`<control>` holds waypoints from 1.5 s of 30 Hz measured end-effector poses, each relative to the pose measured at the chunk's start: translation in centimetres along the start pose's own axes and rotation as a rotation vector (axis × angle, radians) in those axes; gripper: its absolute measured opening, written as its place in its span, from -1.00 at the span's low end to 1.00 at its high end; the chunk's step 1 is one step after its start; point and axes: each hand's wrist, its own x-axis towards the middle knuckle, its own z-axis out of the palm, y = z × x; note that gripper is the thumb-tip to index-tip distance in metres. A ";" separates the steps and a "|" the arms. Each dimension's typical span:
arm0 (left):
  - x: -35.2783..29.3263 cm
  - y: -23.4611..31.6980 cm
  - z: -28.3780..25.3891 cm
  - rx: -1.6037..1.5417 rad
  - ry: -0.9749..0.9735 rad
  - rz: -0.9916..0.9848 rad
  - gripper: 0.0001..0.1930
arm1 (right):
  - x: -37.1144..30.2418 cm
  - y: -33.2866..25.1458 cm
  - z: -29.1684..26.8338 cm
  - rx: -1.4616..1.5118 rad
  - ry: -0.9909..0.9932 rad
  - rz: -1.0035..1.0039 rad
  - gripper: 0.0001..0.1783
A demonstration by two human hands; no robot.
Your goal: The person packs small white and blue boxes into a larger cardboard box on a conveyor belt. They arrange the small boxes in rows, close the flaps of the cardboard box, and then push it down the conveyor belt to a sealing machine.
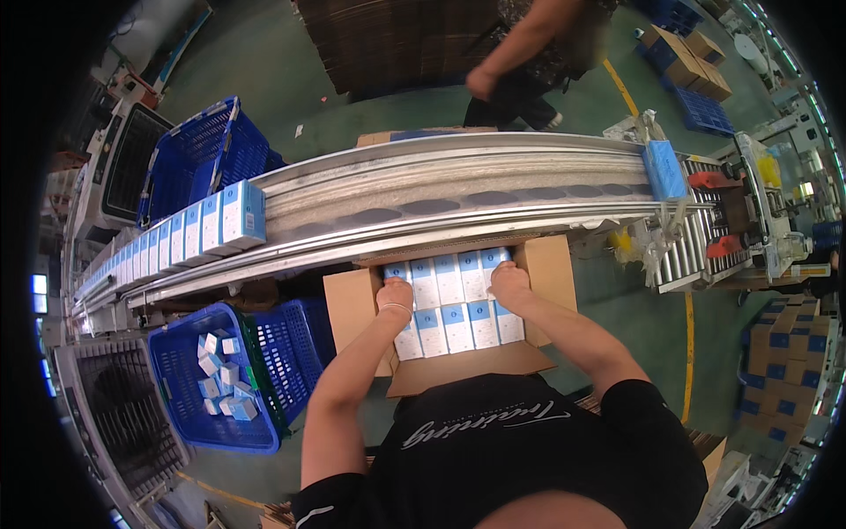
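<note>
An open cardboard carton (pixel 471 360) stands in front of me, its flaps folded outward. Two rows of small white-and-blue boxes (pixel 456 328) fill it side by side. My left hand (pixel 394 295) is at the left end of the far row, its fingers curled over the end box. At the right end of the same row, my right hand (pixel 509 285) bends its fingers over the box there. The row sits between both hands, and some fingertips are hidden against the carton walls.
Beyond the carton runs a conveyor (pixel 397 189), with a line of white-and-blue boxes (pixel 198 229) on its left and a blue pack (pixel 664 170) on its right. A blue crate (pixel 264 432) holds loose small boxes. Another person (pixel 529 44) is past the conveyor. Stacked cartons (pixel 784 361) stand right.
</note>
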 end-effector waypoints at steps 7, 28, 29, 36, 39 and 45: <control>-3.7 -0.4 4.8 0.017 0.104 0.153 -0.24 | -2.7 -0.7 0.8 -0.065 -0.002 -0.154 -0.24; -9.3 -35.2 -19.3 -0.429 0.652 -0.866 -0.05 | 3.3 -5.9 -16.2 0.554 0.637 -0.146 -0.76; -8.1 -36.2 -19.0 -0.452 0.642 -0.840 0.04 | 3.3 -5.9 -16.2 0.535 0.638 -0.146 -0.75; -4.2 -40.4 -15.5 -0.691 0.633 -0.428 0.22 | 2.2 -7.2 -18.1 0.636 0.412 -0.144 -0.59; -5.5 -25.5 -19.5 -0.715 0.634 -0.072 -0.14 | 4.3 -5.6 -17.5 0.819 0.467 -0.134 -0.33; -1.8 -14.5 -16.3 -0.793 0.764 0.046 -0.03 | 5.7 -3.4 -19.5 0.983 0.410 -0.148 -0.04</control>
